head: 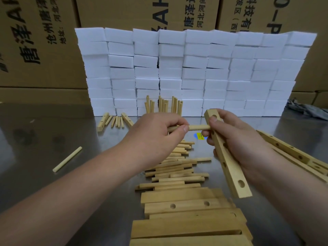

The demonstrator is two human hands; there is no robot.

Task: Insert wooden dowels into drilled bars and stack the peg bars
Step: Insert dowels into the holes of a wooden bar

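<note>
Left hand fingers pinch dowel, tip at bar hole; right hand clamps bar at 2 o'clock above surface. Both look light, stiff; grip dowel mid-shaft.

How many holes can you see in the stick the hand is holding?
4 holes show in the bar: one at the top end, two in the middle, one near the bottom end. The right hand may hide more.

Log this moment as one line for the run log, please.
step: dowel insertion | left hand: holding dowel | right hand: holding drilled bar | dowel tip: at bar
</note>
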